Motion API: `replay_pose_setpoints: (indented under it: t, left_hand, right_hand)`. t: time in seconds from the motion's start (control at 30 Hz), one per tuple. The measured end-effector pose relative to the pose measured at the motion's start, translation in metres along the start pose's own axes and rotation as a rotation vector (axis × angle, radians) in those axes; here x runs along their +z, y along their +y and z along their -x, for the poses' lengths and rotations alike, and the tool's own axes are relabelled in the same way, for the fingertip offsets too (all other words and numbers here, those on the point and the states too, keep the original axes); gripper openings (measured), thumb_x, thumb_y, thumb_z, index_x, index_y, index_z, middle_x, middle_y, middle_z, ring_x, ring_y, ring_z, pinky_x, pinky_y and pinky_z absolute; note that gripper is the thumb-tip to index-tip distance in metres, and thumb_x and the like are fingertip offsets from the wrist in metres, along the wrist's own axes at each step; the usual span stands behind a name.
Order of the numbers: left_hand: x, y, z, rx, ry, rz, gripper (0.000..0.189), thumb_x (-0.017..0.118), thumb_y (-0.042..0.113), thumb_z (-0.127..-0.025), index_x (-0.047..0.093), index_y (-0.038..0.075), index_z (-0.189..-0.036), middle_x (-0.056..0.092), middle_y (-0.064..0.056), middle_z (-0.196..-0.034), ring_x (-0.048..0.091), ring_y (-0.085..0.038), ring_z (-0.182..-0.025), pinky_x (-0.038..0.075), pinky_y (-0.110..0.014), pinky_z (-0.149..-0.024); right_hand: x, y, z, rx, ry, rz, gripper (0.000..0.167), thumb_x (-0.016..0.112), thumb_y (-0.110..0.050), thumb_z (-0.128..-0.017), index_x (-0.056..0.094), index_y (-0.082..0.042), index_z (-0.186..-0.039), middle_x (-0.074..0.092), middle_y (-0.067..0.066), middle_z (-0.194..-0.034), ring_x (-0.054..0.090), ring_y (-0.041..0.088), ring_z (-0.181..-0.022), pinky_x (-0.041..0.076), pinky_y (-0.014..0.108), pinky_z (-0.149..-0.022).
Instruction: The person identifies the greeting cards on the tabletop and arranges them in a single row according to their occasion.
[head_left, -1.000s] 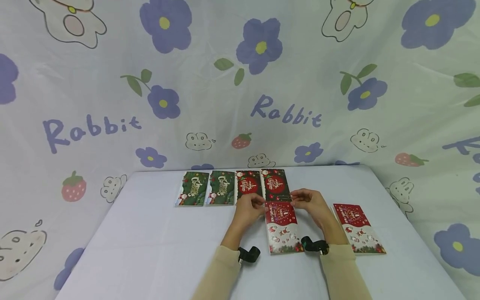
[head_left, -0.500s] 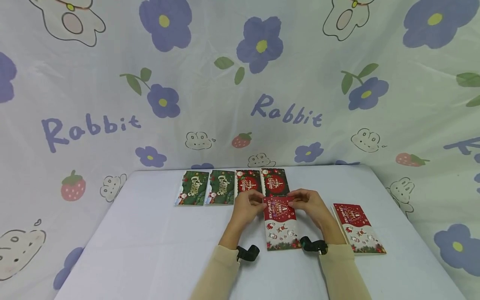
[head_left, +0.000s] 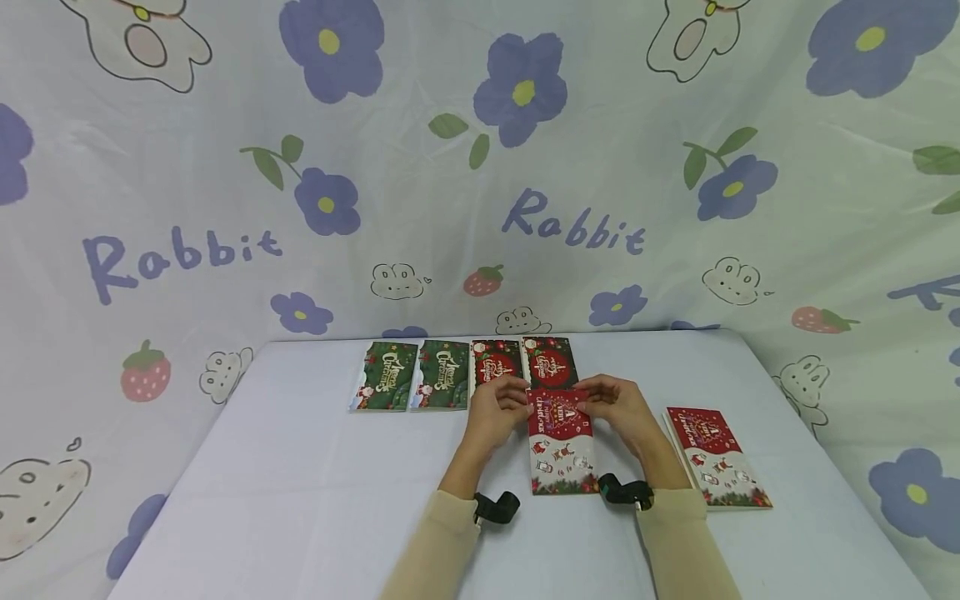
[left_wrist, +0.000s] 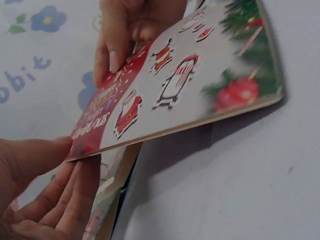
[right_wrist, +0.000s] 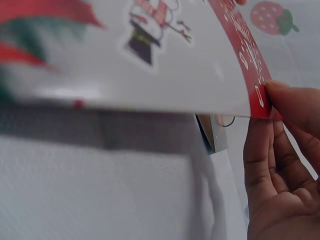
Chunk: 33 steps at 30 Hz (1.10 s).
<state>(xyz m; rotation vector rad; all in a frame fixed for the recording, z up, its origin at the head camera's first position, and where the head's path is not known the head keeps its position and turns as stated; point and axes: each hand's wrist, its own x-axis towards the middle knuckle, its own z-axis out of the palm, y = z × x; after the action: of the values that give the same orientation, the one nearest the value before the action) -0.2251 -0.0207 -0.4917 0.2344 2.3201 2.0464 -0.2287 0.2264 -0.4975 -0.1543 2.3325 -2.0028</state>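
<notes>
A thin red-and-white Christmas booklet [head_left: 561,454] is held by its far end, raised off the white table. My left hand [head_left: 495,414] pinches its far left corner, thumb on top and fingers beneath. At the far right corner my right hand [head_left: 617,410] pinches it the same way. In the left wrist view the booklet [left_wrist: 175,85] slants above the cloth with a shadow below. The right wrist view shows its printed cover [right_wrist: 200,65] close up. Just beyond it lies a dark booklet with a red circle [head_left: 550,362], its near end hidden behind the held one.
To the left, another red-circle booklet [head_left: 495,358] and two green Christmas booklets [head_left: 386,377] continue the row at the back. A matching red-and-white booklet [head_left: 718,458] lies at the right, seemingly on another one. A patterned curtain [head_left: 420,225] hangs behind the table [head_left: 300,500].
Both hands have moved the red-and-white booklet slightly away from me. It now covers more of the near end of the red-circle booklet. The other booklets have stayed put.
</notes>
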Motion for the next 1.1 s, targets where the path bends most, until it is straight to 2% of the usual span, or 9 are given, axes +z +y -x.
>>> replay_pose_setpoints:
  t: [0.23, 0.37, 0.47, 0.6, 0.83, 1.0, 1.1]
  left_hand:
    - [0.004, 0.0, 0.004, 0.019, -0.091, -0.009, 0.037, 0.078, -0.011, -0.088, 0.075, 0.006, -0.121, 0.073, -0.017, -0.11, 0.072, -0.021, -0.088, 0.06, -0.03, -0.072]
    - [0.008, -0.004, 0.005, -0.002, -0.17, -0.031, 0.038, 0.077, -0.011, -0.088, 0.076, 0.007, -0.12, 0.073, -0.012, -0.112, 0.073, -0.019, -0.09, 0.061, -0.031, -0.074]
    - [0.011, -0.006, 0.005, -0.022, -0.202, -0.04, 0.038, 0.077, -0.012, -0.087, 0.077, 0.008, -0.12, 0.073, -0.009, -0.112, 0.072, -0.018, -0.089, 0.06, -0.031, -0.072]
    - [0.013, -0.007, 0.006, -0.031, -0.2, -0.069, 0.039, 0.079, -0.013, -0.085, 0.079, 0.009, -0.117, 0.074, -0.005, -0.11, 0.071, -0.015, -0.086, 0.057, -0.029, -0.068]
    - [0.013, -0.007, 0.007, -0.008, -0.181, -0.074, 0.039, 0.078, -0.016, -0.083, 0.079, 0.005, -0.115, 0.074, -0.005, -0.108, 0.07, -0.015, -0.083, 0.057, -0.029, -0.067]
    - [0.01, -0.002, 0.006, -0.02, -0.155, -0.079, 0.038, 0.077, -0.016, -0.084, 0.079, 0.005, -0.116, 0.073, -0.005, -0.106, 0.069, -0.014, -0.084, 0.058, -0.027, -0.068]
    - [0.005, 0.001, 0.004, -0.011, -0.131, -0.074, 0.038, 0.077, -0.015, -0.085, 0.078, 0.005, -0.117, 0.072, -0.008, -0.108, 0.069, -0.014, -0.085, 0.058, -0.026, -0.07]
  right_hand:
    - [-0.007, 0.001, 0.0, 0.031, 0.097, -0.023, 0.036, 0.075, 0.006, -0.092, 0.067, 0.009, -0.127, 0.067, 0.02, -0.117, 0.062, 0.019, -0.1, 0.055, 0.024, -0.083]
    - [-0.012, 0.0, 0.0, 0.052, 0.147, -0.033, 0.036, 0.074, 0.005, -0.093, 0.067, 0.007, -0.129, 0.066, 0.015, -0.118, 0.062, 0.017, -0.101, 0.055, 0.023, -0.082]
    - [-0.014, 0.0, 0.001, 0.047, 0.161, -0.054, 0.038, 0.075, 0.005, -0.093, 0.066, 0.009, -0.13, 0.064, 0.014, -0.117, 0.061, 0.017, -0.1, 0.055, 0.022, -0.082]
    - [-0.015, 0.0, 0.001, 0.042, 0.169, -0.064, 0.039, 0.075, 0.005, -0.093, 0.065, 0.01, -0.13, 0.064, 0.012, -0.115, 0.062, 0.015, -0.099, 0.055, 0.022, -0.082]
    - [-0.014, -0.001, 0.002, 0.049, 0.167, -0.075, 0.04, 0.074, 0.006, -0.094, 0.063, 0.009, -0.133, 0.061, 0.014, -0.117, 0.062, 0.016, -0.099, 0.055, 0.021, -0.083]
    - [-0.012, -0.003, 0.003, 0.009, 0.138, -0.101, 0.05, 0.074, 0.005, -0.094, 0.058, 0.006, -0.142, 0.059, 0.013, -0.114, 0.062, 0.015, -0.098, 0.056, 0.022, -0.084]
    - [-0.01, -0.004, 0.002, -0.037, 0.11, -0.108, 0.051, 0.075, 0.005, -0.093, 0.059, 0.005, -0.142, 0.061, 0.014, -0.112, 0.063, 0.015, -0.097, 0.055, 0.022, -0.084]
